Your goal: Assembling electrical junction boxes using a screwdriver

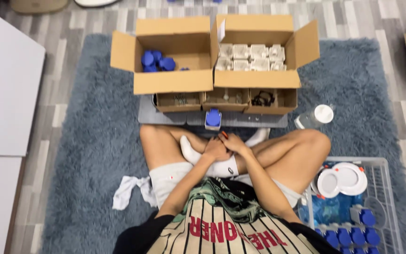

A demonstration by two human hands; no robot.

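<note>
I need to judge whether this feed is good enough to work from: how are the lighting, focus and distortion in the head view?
Head view: lighting is even and soft, with only faint shadows under the open brown cardboard boxes; wide-angle bending shows toward the edges; the clasped left hand and right hand look slightly soft; the round white plastic discs are bright, near washed out.

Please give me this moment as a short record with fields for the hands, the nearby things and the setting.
left hand: resting on the crossed ankles, against the right hand; whether it holds anything cannot be told
right hand: over the ankles, touching the left hand
nearest part: blue and white part upright on the grey mat
left box: open, some blue caps
right box: open, rows of white parts
basket: white round fittings and blue parts
floor: blue shaggy rug
</note>
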